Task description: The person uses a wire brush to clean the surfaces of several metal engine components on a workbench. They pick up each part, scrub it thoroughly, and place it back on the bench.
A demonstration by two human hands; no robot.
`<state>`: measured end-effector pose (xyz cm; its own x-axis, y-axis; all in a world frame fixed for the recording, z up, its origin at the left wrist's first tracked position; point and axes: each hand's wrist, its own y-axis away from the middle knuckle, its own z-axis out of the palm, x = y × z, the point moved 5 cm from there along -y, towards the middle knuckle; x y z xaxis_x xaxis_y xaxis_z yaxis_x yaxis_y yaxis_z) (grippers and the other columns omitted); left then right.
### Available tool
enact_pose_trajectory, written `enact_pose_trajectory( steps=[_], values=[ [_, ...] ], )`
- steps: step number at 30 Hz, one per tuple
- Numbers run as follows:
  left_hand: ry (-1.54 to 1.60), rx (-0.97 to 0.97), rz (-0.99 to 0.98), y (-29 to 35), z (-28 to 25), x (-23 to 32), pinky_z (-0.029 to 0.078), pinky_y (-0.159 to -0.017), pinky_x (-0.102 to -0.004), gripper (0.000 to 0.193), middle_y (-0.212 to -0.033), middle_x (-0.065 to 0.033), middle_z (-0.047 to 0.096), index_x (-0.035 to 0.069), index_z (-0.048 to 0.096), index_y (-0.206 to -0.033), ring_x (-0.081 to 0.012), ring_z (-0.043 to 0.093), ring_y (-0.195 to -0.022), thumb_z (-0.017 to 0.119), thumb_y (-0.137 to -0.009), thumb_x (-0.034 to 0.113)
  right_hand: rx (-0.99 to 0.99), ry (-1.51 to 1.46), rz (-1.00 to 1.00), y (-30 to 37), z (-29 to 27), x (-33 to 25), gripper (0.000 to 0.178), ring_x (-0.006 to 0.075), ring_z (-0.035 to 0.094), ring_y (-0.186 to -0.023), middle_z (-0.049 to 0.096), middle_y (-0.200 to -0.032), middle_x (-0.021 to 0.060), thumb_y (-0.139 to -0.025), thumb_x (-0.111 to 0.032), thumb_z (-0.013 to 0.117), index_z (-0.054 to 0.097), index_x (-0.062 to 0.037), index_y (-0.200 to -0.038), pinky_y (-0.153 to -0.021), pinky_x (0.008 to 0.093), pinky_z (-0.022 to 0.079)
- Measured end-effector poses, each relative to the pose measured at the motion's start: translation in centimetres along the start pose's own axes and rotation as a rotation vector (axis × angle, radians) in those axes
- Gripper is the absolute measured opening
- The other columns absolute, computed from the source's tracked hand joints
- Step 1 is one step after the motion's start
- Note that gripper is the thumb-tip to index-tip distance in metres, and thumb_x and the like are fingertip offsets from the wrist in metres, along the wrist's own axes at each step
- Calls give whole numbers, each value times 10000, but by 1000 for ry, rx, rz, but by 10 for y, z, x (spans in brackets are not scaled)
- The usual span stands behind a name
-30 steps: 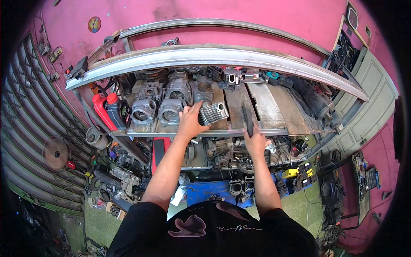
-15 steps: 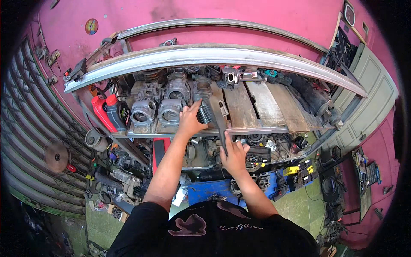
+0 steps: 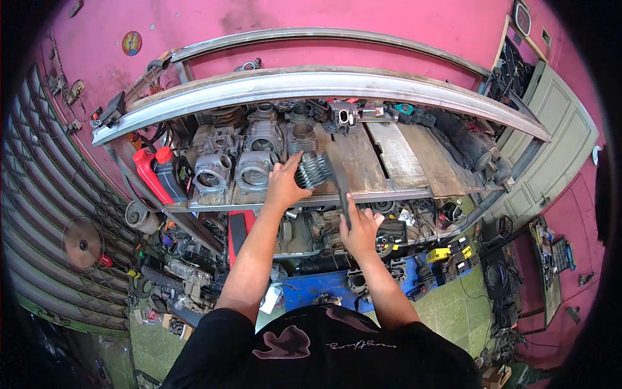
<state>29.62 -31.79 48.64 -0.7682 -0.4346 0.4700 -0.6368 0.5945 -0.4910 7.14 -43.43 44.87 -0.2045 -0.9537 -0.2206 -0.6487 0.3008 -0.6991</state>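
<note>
My left hand (image 3: 285,185) grips a grey finned engine cylinder (image 3: 313,172) over the front part of the shelf, thumb below and fingers on its upper left side. My right hand (image 3: 361,232) is closed around the lower end of a long, dark, narrow tool (image 3: 343,189), the index finger stretched along it. The tool rises just right of the cylinder's fins; its upper end is smeared by motion, so I cannot tell its kind. Behind the held cylinder stands another finned cylinder (image 3: 302,137). Grey metal engine castings (image 3: 212,174) stand to its left.
A wooden plank shelf (image 3: 414,155) lies under a metal rail (image 3: 324,83). Red and dark bottles (image 3: 152,174) stand at its left end, with a dark cylindrical part (image 3: 470,146) at the right. Loose parts crowd the lower shelf above a blue surface (image 3: 317,288).
The tool has shifted right, away from the cylinder, and more of the cylinder's fins show. My right hand has moved slightly right and down. The left hand keeps its grip.
</note>
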Motion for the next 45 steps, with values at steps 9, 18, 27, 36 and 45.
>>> enact_pose_trajectory(
  steps=[9,18,27,36,45],
  values=[
    [9,30,36,0,-1,5,505,-1026,-502,1099,-1475,-70,627,127,521,-1532,-394,604,-1184,958,-530,246,6,-17,29,0,2,-3,763,254,563,-903,675,-861,50,-860,-192,771,489,-109,-1565,-843,474,321],
    [-19,11,61,-1,-2,4,513,-1001,-497,1115,-1451,-77,644,126,512,-1535,-385,612,-1177,957,-517,219,41,-78,-144,5,4,-18,733,272,544,-903,625,-835,56,-867,-238,777,527,-119,-1546,-843,483,341],
    [-18,63,58,-2,-1,1,514,-999,-510,1092,-1435,-81,653,139,522,-1525,-388,615,-1176,958,-526,211,8,-106,-151,4,2,-30,715,258,537,-867,602,-808,42,-872,-238,764,536,-135,-1541,-832,472,343],
    [-1,25,36,0,1,0,512,-1012,-528,1073,-1467,-91,627,107,517,-1518,-407,608,-1183,944,-540,217,14,-121,-44,-5,-2,-1,696,237,588,-902,678,-848,32,-872,-229,757,550,-167,-1533,-846,469,327],
    [-68,-18,52,1,1,5,525,-992,-496,1051,-1440,-127,643,66,531,-1489,-408,622,-1146,951,-542,241,51,-168,67,-58,7,26,634,284,618,-768,680,-750,96,-923,-241,713,547,-174,-1531,-846,453,345]
  ],
)
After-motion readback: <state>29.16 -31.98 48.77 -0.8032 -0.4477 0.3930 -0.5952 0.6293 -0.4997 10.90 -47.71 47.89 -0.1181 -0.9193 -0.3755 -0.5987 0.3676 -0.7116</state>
